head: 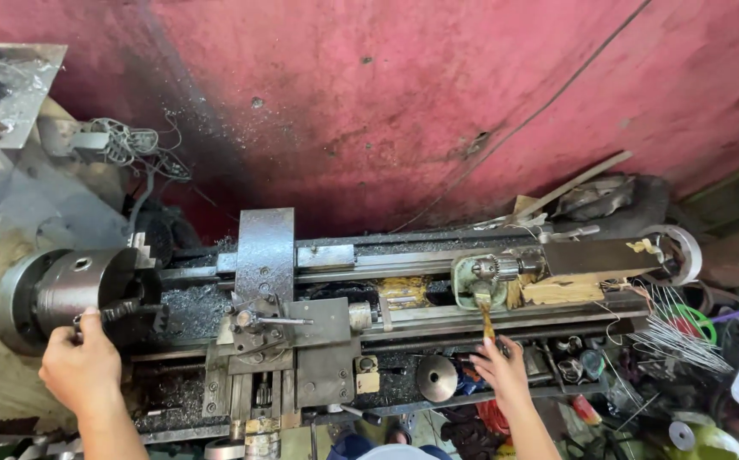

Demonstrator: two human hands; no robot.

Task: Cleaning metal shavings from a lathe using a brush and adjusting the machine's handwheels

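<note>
A metal lathe (327, 281) lies across the view below a red wall. My left hand (82, 366) grips the front of the round steel chuck (63, 290) at the lathe's left end, near its jaws. My right hand (501, 368) holds the handle of a small paint brush (484, 308), whose bristles touch the tailstock drill chuck (497, 268) at the right. The tool post and carriage (271, 328) stand between the two hands, covered in metal chips.
A dark handwheel (436, 377) sits at the lathe's front. Wires, cans, rods and scrap (676, 341) crowd the right side. A grey motor housing and tangled cables (122, 145) stand at the back left. A wooden stick (574, 183) leans on the wall.
</note>
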